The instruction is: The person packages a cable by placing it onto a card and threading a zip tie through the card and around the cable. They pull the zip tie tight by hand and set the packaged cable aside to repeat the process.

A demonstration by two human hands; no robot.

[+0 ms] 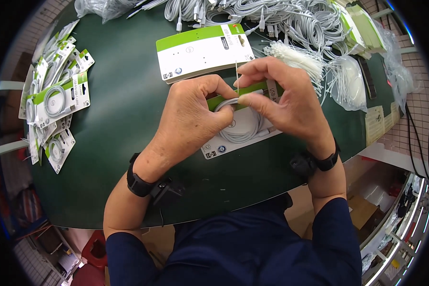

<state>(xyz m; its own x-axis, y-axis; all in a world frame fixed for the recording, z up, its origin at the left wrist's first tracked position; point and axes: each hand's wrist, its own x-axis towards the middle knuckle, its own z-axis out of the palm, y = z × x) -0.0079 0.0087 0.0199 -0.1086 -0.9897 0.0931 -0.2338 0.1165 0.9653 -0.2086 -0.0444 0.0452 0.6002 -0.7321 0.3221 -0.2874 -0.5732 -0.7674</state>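
Note:
A coiled grey-white USB cable (245, 137) lies on a green-and-white backing card (213, 148) in front of me. My left hand (190, 108) is closed, thumb and forefinger pinching the coil's upper left side against the card. A thin white cable tie (237, 71) stands upright from the top of the coil. My right hand (293, 97) curls round from the other side, fingertips at the tie and thumb against the coil; its grip is partly hidden. Just beyond lies a stack of blank backing cards (190, 57) with small punched holes.
Finished cards with coiled cables (55, 102) are heaped at the left of the green table (114, 95). At the back lie many loose cables (300, 21). White cable ties (295, 57), a plastic bag (348, 86), a dark phone (367, 78) and more cards (362, 28) are at the right.

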